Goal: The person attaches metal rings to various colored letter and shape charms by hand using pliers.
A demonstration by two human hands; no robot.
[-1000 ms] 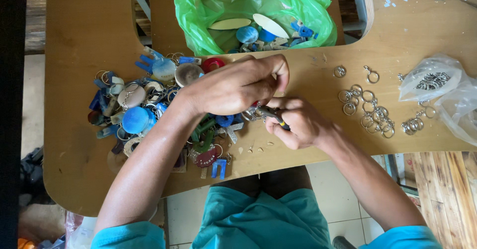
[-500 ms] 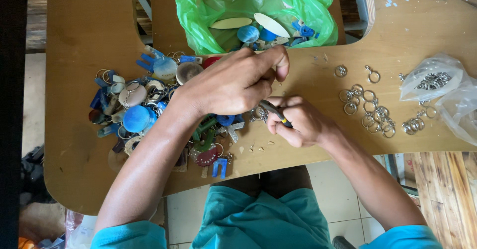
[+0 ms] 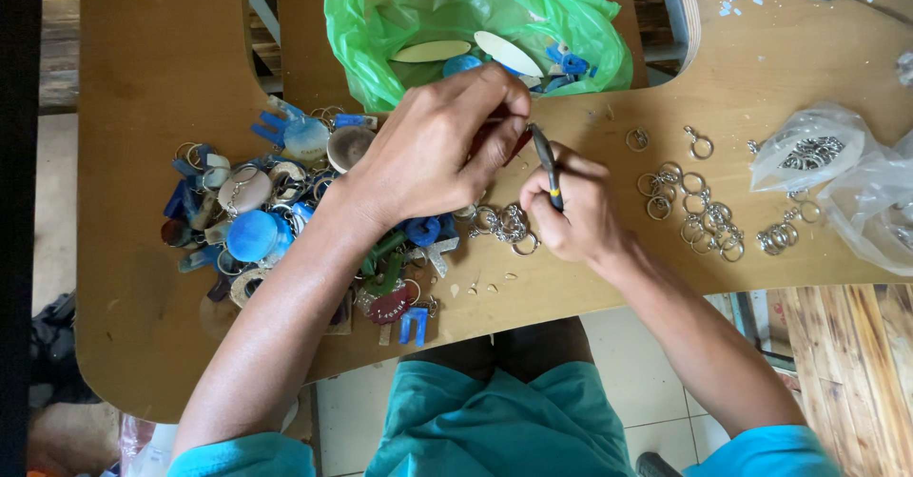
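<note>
Two bare hands are seen at work over a tan wooden table (image 3: 171,106): the left hand (image 3: 433,149) is closed in a pinch on a small red keychain piece (image 3: 518,144), held just above the table in front of a green plastic bag (image 3: 399,20), while the grip of the right hand (image 3: 571,211) is clamped around a dark pair of pliers (image 3: 545,158) whose tip is met by the red piece. A heap of coloured keychains (image 3: 276,220) is spread to the left beneath the left forearm, loose metal split rings (image 3: 699,215) are scattered to the right, and a small cluster of rings (image 3: 504,225) lies between the hands, with clear plastic bags (image 3: 837,173) at the far right edge.
</note>
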